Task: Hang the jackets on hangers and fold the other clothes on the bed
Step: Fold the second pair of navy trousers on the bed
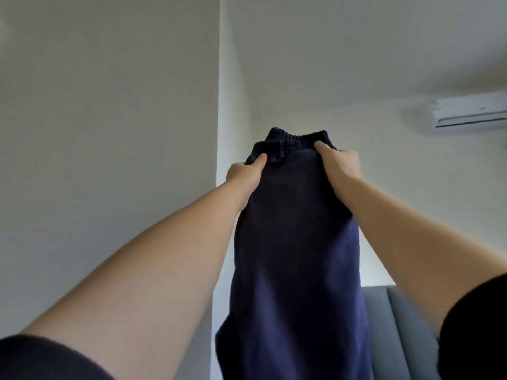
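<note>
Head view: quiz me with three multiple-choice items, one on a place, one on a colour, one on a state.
1. Where is the air conditioner?
A. high on the right wall
B. low on the left
C. on the floor

2. What colour is the garment?
A. red
B. navy
C. white

3. How is the garment held?
A. by one hand
B. by both hands
C. by no hand

Answers:
1 A: it sits on the right, just under the ceiling.
2 B: the cloth is dark blue.
3 B: the left hand and right hand each grip it just below its ribbed band.
</note>
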Demonstrator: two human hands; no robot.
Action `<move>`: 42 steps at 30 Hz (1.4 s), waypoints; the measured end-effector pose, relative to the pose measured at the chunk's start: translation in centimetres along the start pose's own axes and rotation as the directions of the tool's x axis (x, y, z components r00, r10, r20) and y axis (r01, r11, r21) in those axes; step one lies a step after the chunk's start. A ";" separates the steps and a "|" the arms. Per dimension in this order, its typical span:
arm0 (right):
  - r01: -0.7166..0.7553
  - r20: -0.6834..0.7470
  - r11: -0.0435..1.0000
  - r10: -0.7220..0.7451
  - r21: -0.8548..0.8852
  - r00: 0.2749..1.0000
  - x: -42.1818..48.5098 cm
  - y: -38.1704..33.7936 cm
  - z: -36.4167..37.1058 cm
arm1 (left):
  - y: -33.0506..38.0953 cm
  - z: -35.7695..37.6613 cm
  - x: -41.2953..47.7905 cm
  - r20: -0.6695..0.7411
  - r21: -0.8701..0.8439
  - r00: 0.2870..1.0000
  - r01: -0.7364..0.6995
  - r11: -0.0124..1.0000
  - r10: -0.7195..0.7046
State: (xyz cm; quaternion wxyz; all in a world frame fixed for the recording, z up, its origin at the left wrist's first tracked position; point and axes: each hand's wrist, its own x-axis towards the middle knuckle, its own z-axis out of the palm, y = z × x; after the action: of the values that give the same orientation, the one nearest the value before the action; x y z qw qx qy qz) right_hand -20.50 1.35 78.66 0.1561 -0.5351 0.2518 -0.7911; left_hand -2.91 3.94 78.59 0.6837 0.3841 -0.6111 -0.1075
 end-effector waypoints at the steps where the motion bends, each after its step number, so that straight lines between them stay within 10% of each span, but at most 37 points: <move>1: -0.105 0.094 0.994 0.103 0.013 0.990 0.5 -0.1 -1.4 | 0.0 0.7 0.0 0.074 -0.009 0.995 0.062 0.998 -0.061; 7: -0.265 0.549 0.905 0.414 -0.333 0.726 3.4 2.6 -7.7 | -1.7 2.8 0.4 0.295 0.282 0.894 0.256 0.925 -0.338; 12: -0.210 0.455 0.699 0.633 -0.683 0.626 4.5 8.3 -7.4 | -6.2 5.9 1.6 0.273 0.520 0.754 0.407 0.751 -0.597; 20: -0.475 0.383 0.473 0.881 -0.742 0.279 4.3 24.0 -2.9 | -21.1 10.7 2.8 0.316 0.398 0.547 0.665 0.632 -0.775; 23: -0.279 0.363 0.602 0.724 -0.748 0.587 5.1 25.6 0.5 | -22.1 13.3 4.9 0.181 0.302 0.781 0.534 0.790 -0.598; 25: 0.041 0.306 0.810 0.173 -0.585 0.936 9.2 21.2 1.9 | -17.6 14.3 9.9 -0.041 0.162 0.979 0.204 0.965 -0.200; 26: 0.157 0.169 0.887 -0.091 -0.435 0.981 11.9 17.9 2.0 | -13.7 14.4 12.2 -0.104 0.149 0.993 -0.044 0.988 0.060; 29: 0.501 -0.018 0.830 -0.521 -0.247 0.854 16.9 7.2 1.0 | -1.5 13.8 15.8 -0.162 0.111 0.828 -0.525 0.844 0.536; 32: 0.566 -0.005 0.799 -0.579 -0.202 0.815 18.8 3.6 0.2 | 2.9 13.3 16.9 -0.154 0.138 0.753 -0.625 0.768 0.640; 42: 0.192 0.225 0.899 -0.109 -0.392 0.968 10.3 20.4 -2.6 | -13.9 14.3 11.0 0.097 0.273 0.957 -0.289 0.918 0.272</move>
State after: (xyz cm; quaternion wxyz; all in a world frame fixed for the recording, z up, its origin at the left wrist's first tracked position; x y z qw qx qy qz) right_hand -27.32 -20.17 74.29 0.0022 -0.6495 0.3535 -0.6732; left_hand -9.07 -17.94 77.11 0.6121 0.3834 -0.6881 0.0694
